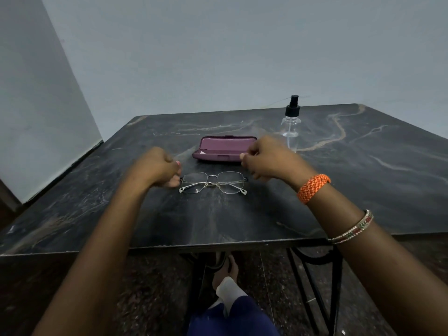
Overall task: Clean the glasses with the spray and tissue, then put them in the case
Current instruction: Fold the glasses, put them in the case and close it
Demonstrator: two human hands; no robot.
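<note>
Thin metal-framed glasses (214, 182) lie folded on the dark marble table (218, 219), lenses toward me. My left hand (160, 169) has its fingers curled, and its fingertips meet the frame's left hinge. My right hand (266, 158) hovers with curled fingers just above and right of the frame's right end, a small gap between them, holding nothing I can see. Just behind the glasses an open purple case (225, 149) lies with its lid up. A clear spray bottle (291, 127) with a black pump stands behind my right hand. No tissue is in view.
The table sits in a corner with grey walls behind and to the left. Its front edge is close to me, and a black metal frame (315, 282) and my legs show below it.
</note>
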